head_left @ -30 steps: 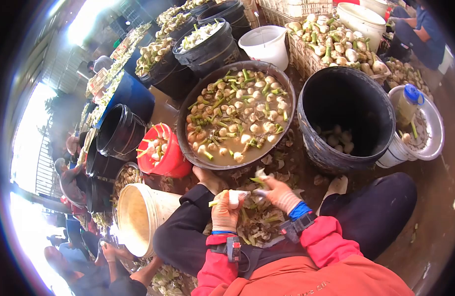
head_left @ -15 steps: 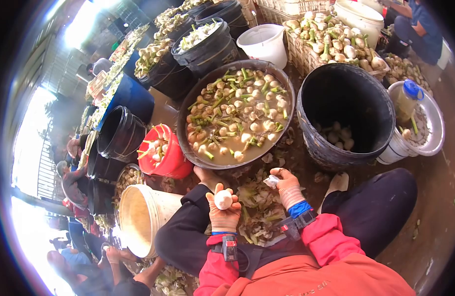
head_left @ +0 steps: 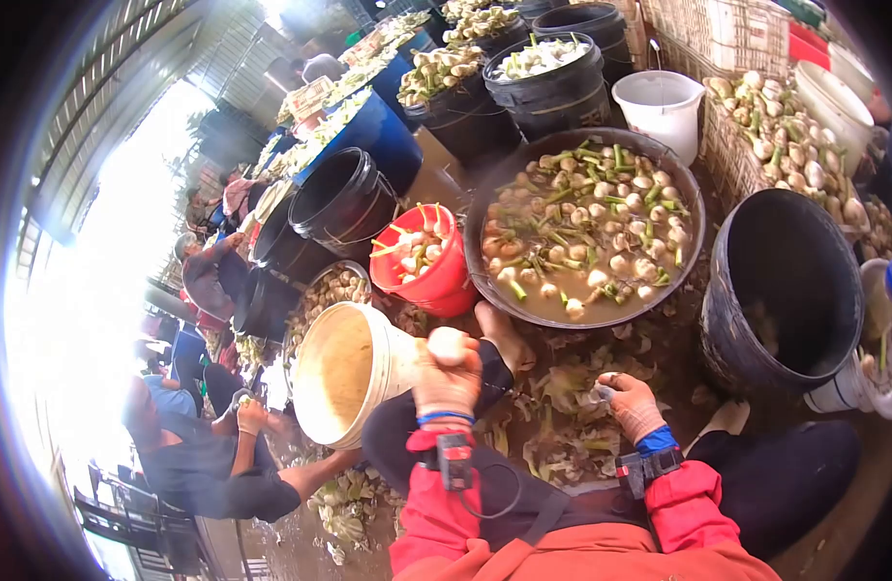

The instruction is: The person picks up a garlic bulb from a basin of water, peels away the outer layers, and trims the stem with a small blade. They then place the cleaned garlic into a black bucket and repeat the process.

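Observation:
My left hand (head_left: 446, 387) is closed around a peeled white garlic bulb (head_left: 450, 346), held up beside a tilted cream bucket (head_left: 334, 373). Lower and to the right, my right hand (head_left: 634, 407) is closed, with a small pale bit at the fingertips that is too small to name. Peelings and leaves (head_left: 562, 426) litter the wet floor below both hands. In front of me, a wide dark tub (head_left: 476, 247) holds murky water with many bulbs and green stem pieces. A red bucket (head_left: 431, 290) with stemmed bulbs stands left of the tub.
A tall black bucket (head_left: 722, 324) stands to the right, near a white pail (head_left: 838, 395). Behind the tub are a white bucket (head_left: 664, 111), black buckets and a wicker basket (head_left: 731, 150) heaped with bulbs. At left, another person (head_left: 199, 455) sits working close by.
The view has swung left, shifting the scene rightward. My left hand has moved up and left with the bulb, toward the cream bucket. The white piece in my right fingers shows less.

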{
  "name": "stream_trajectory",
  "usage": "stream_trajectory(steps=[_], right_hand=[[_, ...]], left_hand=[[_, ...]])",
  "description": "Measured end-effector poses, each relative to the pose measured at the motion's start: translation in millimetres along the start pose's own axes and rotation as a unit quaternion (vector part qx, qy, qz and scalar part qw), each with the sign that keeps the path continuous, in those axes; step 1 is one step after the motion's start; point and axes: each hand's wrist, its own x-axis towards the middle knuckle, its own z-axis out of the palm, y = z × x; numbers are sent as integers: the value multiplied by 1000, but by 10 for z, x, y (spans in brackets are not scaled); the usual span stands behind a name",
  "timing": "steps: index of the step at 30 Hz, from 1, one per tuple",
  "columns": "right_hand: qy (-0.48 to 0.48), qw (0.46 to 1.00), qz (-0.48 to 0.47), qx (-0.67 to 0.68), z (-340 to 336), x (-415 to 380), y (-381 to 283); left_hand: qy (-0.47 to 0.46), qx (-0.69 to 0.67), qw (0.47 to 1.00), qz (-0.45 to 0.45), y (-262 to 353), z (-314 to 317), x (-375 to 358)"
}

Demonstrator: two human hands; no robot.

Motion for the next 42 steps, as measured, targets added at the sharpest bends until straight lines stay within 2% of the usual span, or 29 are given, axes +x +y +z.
stream_trajectory(steps=[1, 3, 5, 7, 8, 9, 10, 11, 12, 13, 14, 15, 16, 17, 19, 20, 22, 25, 27, 28, 29, 31, 33, 35, 37, 39, 40, 41, 42], right_hand=[[-3, 1000, 1, -1, 1, 2, -3], [8, 1000, 6, 0, -36, 4, -5], [22, 998, -19, -49, -15, 8, -19], [28, 999, -21, -27, 21, 65, 26], [29, 999, -22, -14, 44, 73, 23], [32, 999, -22, -2, 62, 83, 26], [22, 1000, -4, 0, 66, 84, 17], [14, 1000, 14, 3, 60, 86, 16], [13, 1000, -8, -1, 59, 109, 73], [10, 1000, 16, 15, 56, 111, 68], [9, 1000, 20, 19, 49, 149, 135], [8, 999, 25, 23, 44, 179, 157], [6, 998, 50, 35, 30, 197, 168], [12, 998, 58, 19, 9, 151, 27], [17, 998, 52, 10, -25, 193, 44], [23, 998, 56, 21, -24, 240, 103], [40, 997, 56, 46, -46, 316, 197], [66, 992, 70, 85, -77, 294, 67], [129, 972, -14, 197, -48, 308, 80], [143, 949, -34, 279, -45, 325, 37], [147, 948, -33, 282, -67, 310, -68], [168, 933, -155, 279, -106, 213, -285], [151, 935, -158, 279, -90, 199, -273], [133, 937, -164, 279, -77, 133, -294], [65, 950, -149, 266, -75, 38, -359], [62, 948, -162, 268, -30, 18, -294], [102, 967, -177, 154, -20, -22, -311], [141, 971, -189, 37, -7, -61, -336], [155, 976, -152, -21, 13, -122, -382]], left_hand=[[-43, -19, 998, 29, 271, -29, 83], [78, -66, 959, 266, 719, 83, 196], [101, -122, 937, 311, 857, 361, 115], [205, -149, 918, 304, 806, 542, 305], [155, -73, 952, 253, 661, 522, 410], [-83, -13, 987, 140, 469, 491, 513], [-109, -11, 993, 41, 207, 478, 696], [-27, 74, 997, 7, -168, 641, 771], [-56, 238, 969, -19, -499, 605, 909], [-47, 379, 920, -88, -781, 434, 1149], [-43, 566, 817, -101, -1071, 336, 1281], [-218, 731, 641, 81, -1292, 300, 1394], [-171, 883, 437, 26, -1470, 274, 1533], [-182, 926, 330, 32, -1600, 356, 1540], [-231, 943, 240, -7, -1827, 187, 1782], [-241, 941, 239, -8, -1894, 178, 1847], [-266, 907, 285, -161, -1962, 155, 1961], [-253, 841, 442, -184, -1916, 145, 1887], [-232, 730, 598, -236, -1781, 430, 1552], [-250, 695, 637, -221, -1709, 386, 1466], [-267, 657, 675, -204, -1650, 342, 1361], [-237, 554, 753, -263, -1518, 556, 907], [-243, 560, 754, -243, -1480, 578, 561], [-286, 582, 741, -172, -1524, 474, 295], [-330, 665, 664, -90, -1563, 491, 66], [-290, 775, 561, 24, -1585, 368, -97], [-253, 811, 521, 82, -1620, 350, -240], [-213, 837, 496, 93, -1659, 361, -349], [-183, 858, 472, 87, -1697, 403, -438]])
